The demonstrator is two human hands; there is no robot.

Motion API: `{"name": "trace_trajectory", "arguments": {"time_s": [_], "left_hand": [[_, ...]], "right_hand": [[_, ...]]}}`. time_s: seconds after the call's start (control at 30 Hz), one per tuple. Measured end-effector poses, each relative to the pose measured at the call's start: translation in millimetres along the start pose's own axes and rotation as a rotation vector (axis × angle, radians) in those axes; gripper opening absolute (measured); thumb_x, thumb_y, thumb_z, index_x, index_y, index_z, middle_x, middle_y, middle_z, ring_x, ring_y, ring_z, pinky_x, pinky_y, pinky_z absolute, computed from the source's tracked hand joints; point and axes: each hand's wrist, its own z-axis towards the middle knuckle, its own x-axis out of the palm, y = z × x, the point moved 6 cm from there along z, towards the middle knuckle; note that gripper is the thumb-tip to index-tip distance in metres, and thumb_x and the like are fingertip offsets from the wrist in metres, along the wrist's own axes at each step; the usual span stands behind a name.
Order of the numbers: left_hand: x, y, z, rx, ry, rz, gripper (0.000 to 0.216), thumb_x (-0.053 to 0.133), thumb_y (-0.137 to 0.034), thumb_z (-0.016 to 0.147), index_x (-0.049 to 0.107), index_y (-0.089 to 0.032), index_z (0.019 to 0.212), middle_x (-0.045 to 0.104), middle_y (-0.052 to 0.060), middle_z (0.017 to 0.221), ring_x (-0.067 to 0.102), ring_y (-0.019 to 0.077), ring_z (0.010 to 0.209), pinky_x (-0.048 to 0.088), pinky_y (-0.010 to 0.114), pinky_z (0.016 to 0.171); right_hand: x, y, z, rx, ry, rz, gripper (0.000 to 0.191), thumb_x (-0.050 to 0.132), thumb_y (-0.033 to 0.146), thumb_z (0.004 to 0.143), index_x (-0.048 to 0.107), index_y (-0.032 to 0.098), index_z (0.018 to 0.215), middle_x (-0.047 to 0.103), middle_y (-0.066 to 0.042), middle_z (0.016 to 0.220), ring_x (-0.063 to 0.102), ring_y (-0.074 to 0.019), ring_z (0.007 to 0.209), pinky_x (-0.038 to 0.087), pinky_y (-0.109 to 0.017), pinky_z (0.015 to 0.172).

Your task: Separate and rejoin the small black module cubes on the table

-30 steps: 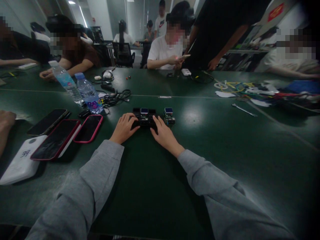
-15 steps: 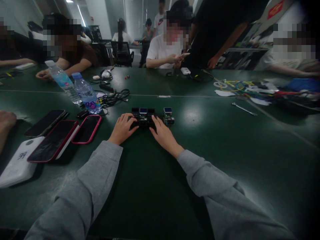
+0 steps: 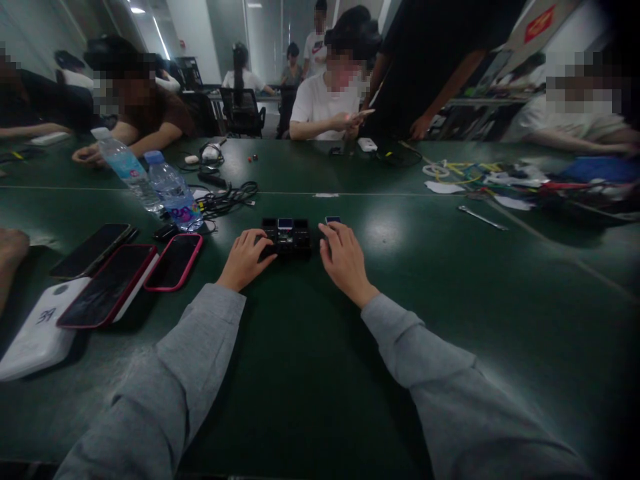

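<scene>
A low black case (image 3: 300,243) with compartments sits on the green table, holding a small circuit board with a little screen (image 3: 285,225) in its middle. At its left end, my left hand (image 3: 245,257) grips it with bent fingers and thumb. My right hand (image 3: 345,260) is apart from the case, to its right, fingers bent and thumb spread away from them. It is over a second small board, of which only the screen top (image 3: 333,219) shows behind the fingers. Whether the right fingertips touch that board is hidden.
Left stand phones (image 3: 173,262), a white power bank (image 3: 43,327), two water bottles (image 3: 175,193) and black cables (image 3: 230,197). On the right lie a wrench (image 3: 483,218) and a heap of wires (image 3: 530,180). Several people sit around the green table (image 3: 300,373).
My right hand has let go of the case's right end and moved right, now covering most of the second board. My left hand stays at the case's left end.
</scene>
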Motion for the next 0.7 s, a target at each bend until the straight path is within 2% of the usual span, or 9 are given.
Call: {"name": "trace_trajectory", "arguments": {"time_s": [0.13,0.27,0.37,0.5,0.7], "left_hand": [[-1,0,0,0.005,-0.008,-0.004,0.027,0.065,-0.031,0.087,0.056,-0.019,0.108,0.053,0.012,0.121,0.05,0.0292,0.114,0.048,0.047,0.091],[-2,0,-1,0.019,-0.022,-0.009,0.027,0.065,-0.031,0.087,0.055,-0.02,0.109,0.052,0.011,0.121,0.051,0.0288,0.113,0.048,0.047,0.09],[-1,0,-1,0.019,-0.024,-0.007,0.027,0.065,-0.032,0.087,0.055,-0.02,0.109,0.053,0.011,0.12,0.051,0.0286,0.113,0.048,0.047,0.091],[-1,0,-1,0.015,-0.019,0.001,0.026,0.065,-0.032,0.087,0.055,-0.02,0.109,0.053,0.011,0.12,0.051,0.0287,0.114,0.048,0.047,0.091],[-2,-1,0,0.011,-0.017,-0.004,0.026,0.064,-0.032,0.088,0.056,-0.021,0.11,0.053,0.011,0.12,0.051,0.0285,0.113,0.048,0.047,0.091]], "right_hand": [[-7,-35,-8,0.089,-0.068,-0.005,0.039,0.032,0.03,0.102,0.049,0.017,0.135,0.044,-0.016,0.134,0.047,-0.0304,0.12,0.046,-0.05,0.098],[4,-56,-16,0.179,-0.026,0.124,0.038,0.033,0.034,0.102,0.051,0.017,0.131,0.05,-0.015,0.128,0.053,-0.0287,0.115,0.048,-0.049,0.098],[14,-58,-17,0.204,0.064,0.19,0.039,0.034,0.038,0.101,0.051,0.018,0.131,0.053,-0.015,0.128,0.058,-0.0289,0.111,0.05,-0.049,0.095],[18,-51,-16,0.165,0.164,0.184,0.042,0.039,0.041,0.1,0.047,0.021,0.136,0.051,-0.013,0.132,0.058,-0.0298,0.111,0.053,-0.05,0.092],[17,-41,-18,0.098,0.262,0.173,0.044,0.048,0.035,0.098,0.041,0.026,0.141,0.048,-0.008,0.137,0.058,-0.0276,0.111,0.056,-0.048,0.09]]}}
